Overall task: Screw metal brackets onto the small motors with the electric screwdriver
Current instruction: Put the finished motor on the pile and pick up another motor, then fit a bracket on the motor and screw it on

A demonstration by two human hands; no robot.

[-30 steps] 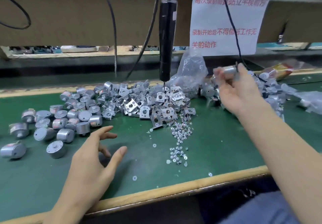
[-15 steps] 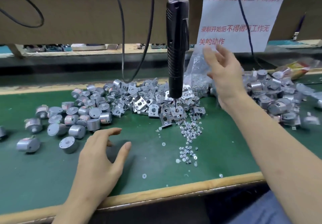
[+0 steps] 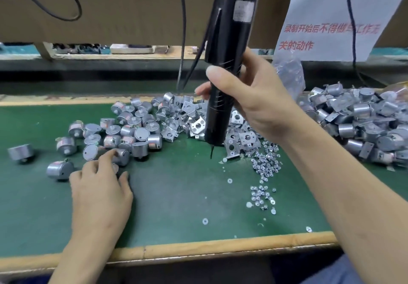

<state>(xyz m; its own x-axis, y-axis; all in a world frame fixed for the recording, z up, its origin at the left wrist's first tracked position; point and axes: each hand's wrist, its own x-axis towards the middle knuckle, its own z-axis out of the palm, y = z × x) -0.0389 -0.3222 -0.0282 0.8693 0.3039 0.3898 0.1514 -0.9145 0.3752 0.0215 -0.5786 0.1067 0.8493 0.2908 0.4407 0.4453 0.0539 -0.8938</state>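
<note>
The black electric screwdriver (image 3: 223, 80) hangs from above, its bit just over the green mat (image 3: 176, 195). My right hand (image 3: 260, 98) grips its barrel, thumb in front. Behind the bit lies a heap of metal brackets (image 3: 192, 116). To the left is a spread of small silver motors (image 3: 132, 129). My left hand (image 3: 99, 191) reaches into their near edge, index fingertip touching one motor (image 3: 123, 155), thumb spread on the mat. Loose screws (image 3: 265, 164) are scattered right of the bit.
A pile of motors with brackets (image 3: 357, 124) fills the right side. A clear plastic bag (image 3: 289, 74) and a paper notice (image 3: 331, 18) are behind my right hand. Black cables (image 3: 183, 41) hang at the back. Washers (image 3: 205, 220) dot the mat near the wooden front edge (image 3: 198, 248).
My right hand left the pile on the right, swung over and took hold of the screwdriver. My left hand moved forward from the mat to the motors.
</note>
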